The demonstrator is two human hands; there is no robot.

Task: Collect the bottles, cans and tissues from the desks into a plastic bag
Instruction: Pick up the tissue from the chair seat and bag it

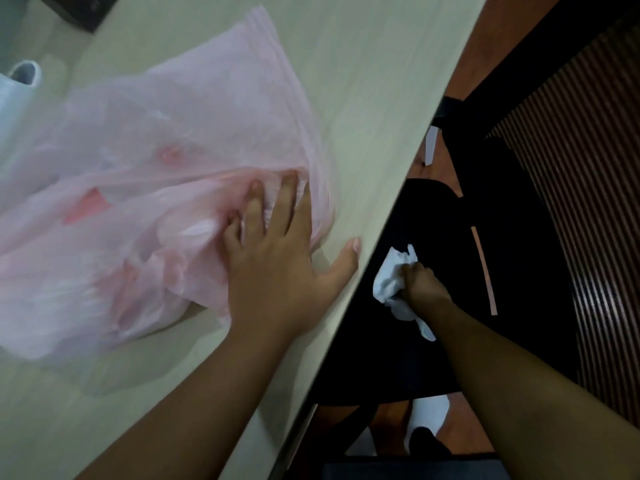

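Observation:
A translucent pink plastic bag (pixel 145 188) lies crumpled on the pale wooden desk (pixel 363 98), with reddish shapes showing faintly through it. My left hand (pixel 277 258) rests flat on the bag's near right edge, fingers spread and straight, thumb near the desk's rim. Below the desk edge, over a black chair seat (pixel 485 258), my right hand (pixel 420 285) grips a crumpled white tissue (pixel 393 282). The bag's contents are blurred and cannot be told apart.
A white object (pixel 20 77) sits at the desk's far left, and a dark block (pixel 83 8) lies at the top left. To the right stand a striped chair back (pixel 571 202) and reddish floor (pixel 491 39) with a paper scrap (pixel 430 143).

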